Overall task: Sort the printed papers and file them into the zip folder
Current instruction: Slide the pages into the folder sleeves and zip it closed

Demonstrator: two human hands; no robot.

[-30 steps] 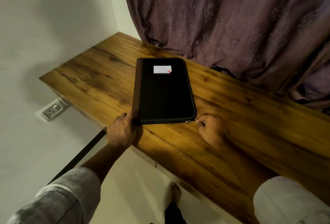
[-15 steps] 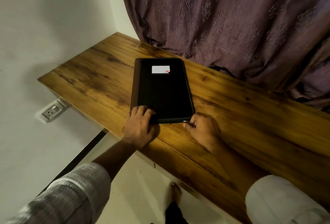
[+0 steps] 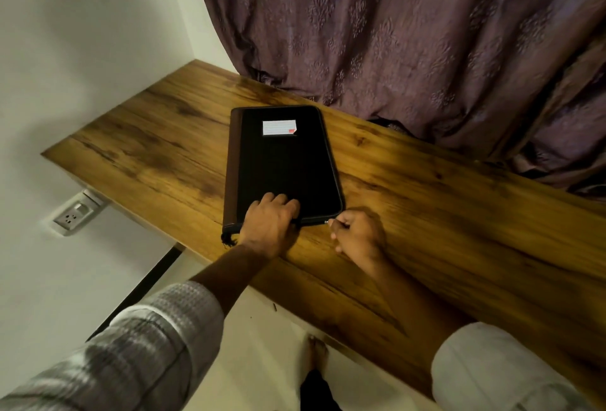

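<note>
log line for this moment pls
left hand: presses zip folder | right hand: pinches zipper pull | folder: flat on wooden table

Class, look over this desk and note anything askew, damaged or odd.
The zip folder lies skewed to the table edge, and dark threads hang frayed at its near-left corner. The left hand rests on it; the right hand pinches the zip pull.
</note>
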